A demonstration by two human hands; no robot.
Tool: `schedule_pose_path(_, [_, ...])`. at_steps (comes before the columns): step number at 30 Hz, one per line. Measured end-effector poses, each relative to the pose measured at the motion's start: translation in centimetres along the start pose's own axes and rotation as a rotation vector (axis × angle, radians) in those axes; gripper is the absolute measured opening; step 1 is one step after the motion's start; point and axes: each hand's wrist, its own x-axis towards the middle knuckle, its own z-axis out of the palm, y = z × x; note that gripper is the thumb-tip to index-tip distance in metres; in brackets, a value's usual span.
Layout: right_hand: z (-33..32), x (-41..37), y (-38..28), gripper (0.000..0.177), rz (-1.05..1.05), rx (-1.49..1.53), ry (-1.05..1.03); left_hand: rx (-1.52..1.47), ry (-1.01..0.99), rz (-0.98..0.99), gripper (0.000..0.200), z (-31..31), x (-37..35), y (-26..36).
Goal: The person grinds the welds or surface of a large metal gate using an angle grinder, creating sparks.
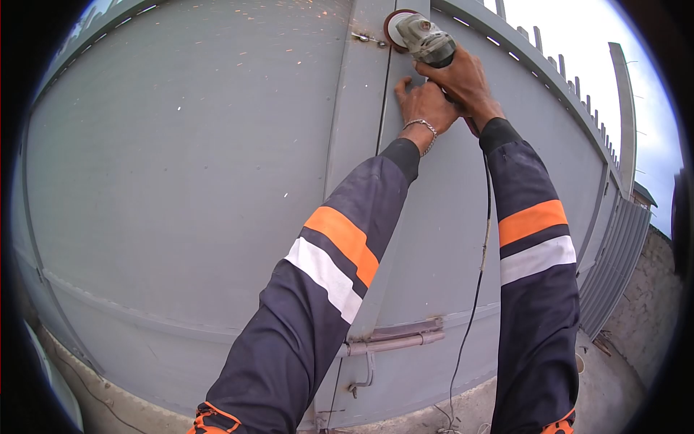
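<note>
An angle grinder is held up against the grey metal gate, its reddish disc at the seam between the gate leaves. Sparks fly from it to the left. My right hand is wrapped around the grinder's body just behind its head. Below it, my left hand, with a chain bracelet at the wrist, is closed around the rear part of the grinder, which is mostly hidden by the hands. A small metal piece sticks out of the gate left of the disc.
A power cord hangs from the grinder to the ground. Low on the gate are a sliding bolt and its bent handle. Spikes line the gate's top; a corrugated sheet stands at right.
</note>
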Motion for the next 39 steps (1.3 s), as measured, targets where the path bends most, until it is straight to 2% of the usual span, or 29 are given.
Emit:
schedule_pose_path(12, [-0.2,-0.2,0.1,0.067,-0.006,0.013,0.018,0.01,0.0,-0.019,0.059,0.2,0.0,0.3])
schedule_pose_path(39, [-0.1,-0.4,-0.3,0.07,-0.003,-0.002,0.006,0.028,-0.025,-0.016,0.056,-0.3,-0.3,0.1])
